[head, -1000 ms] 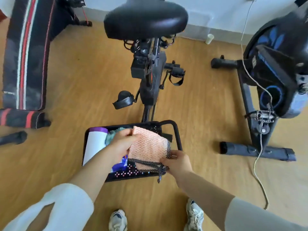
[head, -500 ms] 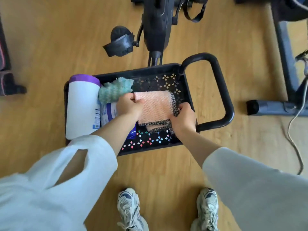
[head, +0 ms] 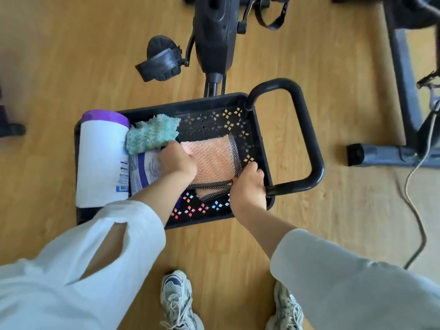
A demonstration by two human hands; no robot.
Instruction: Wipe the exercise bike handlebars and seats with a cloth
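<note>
From the head view, the pink cloth (head: 212, 160) lies in the black basket (head: 185, 107) on the wooden floor (head: 71, 55), in the middle of the frame. The left hand (head: 177, 161) grips its left edge. The right hand (head: 248, 186) pinches its lower right corner, fingers (head: 254, 167) curled tight on it. A green cloth (head: 152, 133) and a white tub (head: 100, 158) sit to the left in the basket. The exercise bike (head: 214, 32) stands at the top. I think this is the cloth step, in or out I cannot tell. To wipe next, lift the cloth up to the seat and bars, which are out of sight
</note>
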